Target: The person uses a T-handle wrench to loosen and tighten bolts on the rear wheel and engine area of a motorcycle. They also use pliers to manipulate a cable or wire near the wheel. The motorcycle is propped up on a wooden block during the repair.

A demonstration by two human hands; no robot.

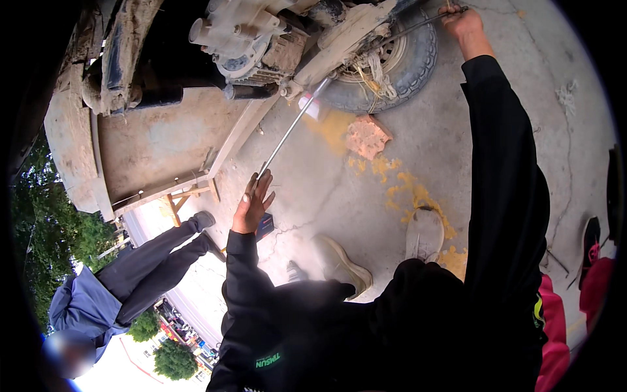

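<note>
My left hand (253, 204) is at the lower end of a long silvery metal bar (294, 125). Its fingers are stretched out against the bar rather than wrapped round it. The bar slants up to the axle area of a dirty wheel (418, 68), beside a muddy swing arm (349, 46). At the upper right, my right hand (462, 25) is closed on the outer end of a thin dark metal rod (428, 21), which reaches across the tyre toward the hub. Frayed pale cord and yellow strands (379, 78) hang at the hub.
A broken brick (368, 136) lies on the concrete near the tyre, amid yellowish stains (408, 186). A mud-caked engine (261, 46) and metal panel (170, 140) are at the upper left. Another person (147, 274) stands left; pink trousers (554, 333) show at the right.
</note>
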